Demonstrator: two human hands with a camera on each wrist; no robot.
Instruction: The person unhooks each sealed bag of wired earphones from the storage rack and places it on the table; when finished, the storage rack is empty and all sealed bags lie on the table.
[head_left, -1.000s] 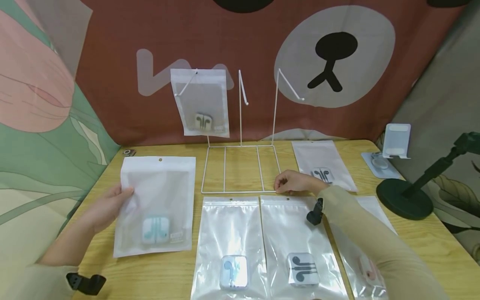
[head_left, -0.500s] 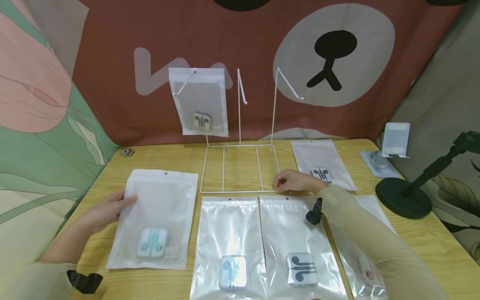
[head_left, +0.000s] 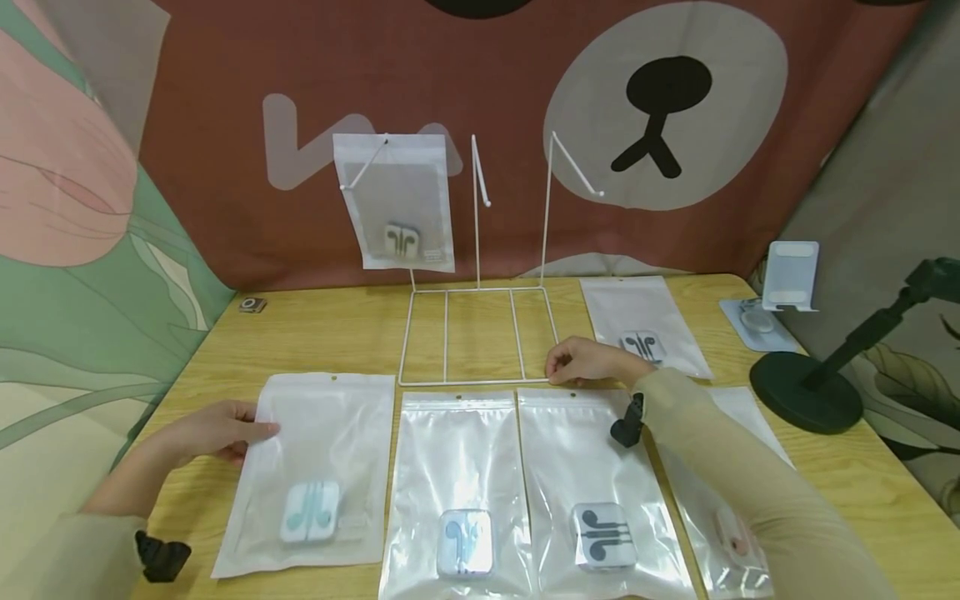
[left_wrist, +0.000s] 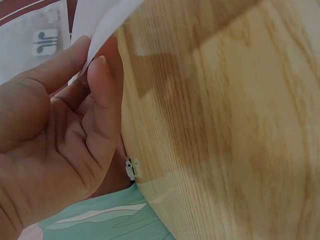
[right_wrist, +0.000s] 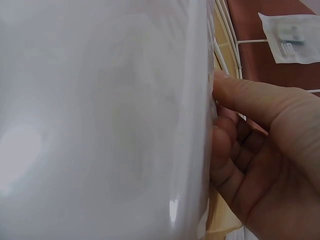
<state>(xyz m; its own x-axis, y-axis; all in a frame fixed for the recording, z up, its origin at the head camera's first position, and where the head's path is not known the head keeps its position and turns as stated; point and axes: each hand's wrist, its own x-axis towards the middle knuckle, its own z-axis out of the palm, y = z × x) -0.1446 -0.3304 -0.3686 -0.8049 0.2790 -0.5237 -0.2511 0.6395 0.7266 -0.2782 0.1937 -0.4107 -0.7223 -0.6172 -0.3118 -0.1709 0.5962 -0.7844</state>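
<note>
My left hand (head_left: 217,431) pinches the left edge of a white zip bag (head_left: 330,433) between thumb and fingers. A boxed pair of earphones (head_left: 311,511) with mint-green print shows through it. In the left wrist view, the left hand (left_wrist: 60,115) has the bag's edge between thumb and curled fingers, over the wood. At the front right corner of the white wire display rack (head_left: 480,382), my right hand (head_left: 588,362) grips the wire with curled fingers. The right wrist view shows the right hand (right_wrist: 265,135) beside a shiny bag (right_wrist: 115,100) that partly hides the fingertips.
Another earphone bag (head_left: 401,192) hangs on the rack's left hook. Silver bags (head_left: 461,450) (head_left: 585,450) lie in front, one more under the right forearm. A further bag (head_left: 630,304) lies behind. A black stand (head_left: 806,393), phone holder (head_left: 791,275) and small clip-like object (head_left: 252,305) stand around.
My left hand has lowered the white bag toward me, and it lies flatter on the table. The right hand has stayed at the rack's corner.
</note>
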